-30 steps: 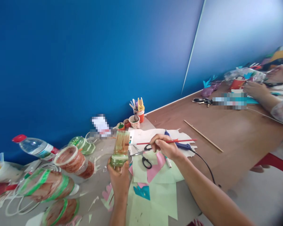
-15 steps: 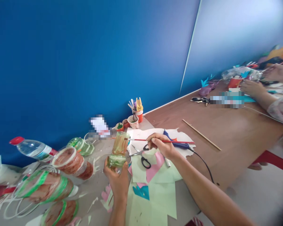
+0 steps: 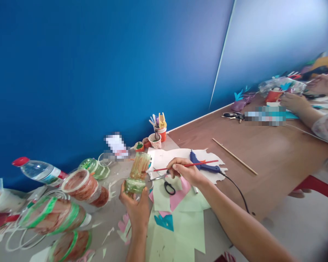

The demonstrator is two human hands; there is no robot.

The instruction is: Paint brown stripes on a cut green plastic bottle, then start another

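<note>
My left hand (image 3: pixel 135 202) is closed around the green lower part of a cut plastic bottle (image 3: pixel 140 165), whose upper part carries brown streaks. In my right hand (image 3: pixel 183 170) is a thin red paintbrush (image 3: pixel 207 162), pinched near its middle. The brush tip lies against the brown-streaked side of the bottle piece. Below my right hand, scissors (image 3: pixel 169 188) rest on green and pink paper (image 3: pixel 187 194). A blue glue gun (image 3: pixel 200 163) lies just beyond that hand on a white paper cutout (image 3: pixel 171 153).
Painted containers (image 3: pixel 76 182) and a red-capped bottle (image 3: pixel 41 171) crowd the left. Paint cups (image 3: pixel 155 140) stand by the wall. A wooden stick (image 3: pixel 235 156) lies on the brown table (image 3: pixel 196 133). Another person's hands (image 3: pixel 296 103) work at far right.
My right hand has shifted slightly left and down, tilting the paintbrush, and its tip has moved lower on the bottle piece. My left hand stays almost still.
</note>
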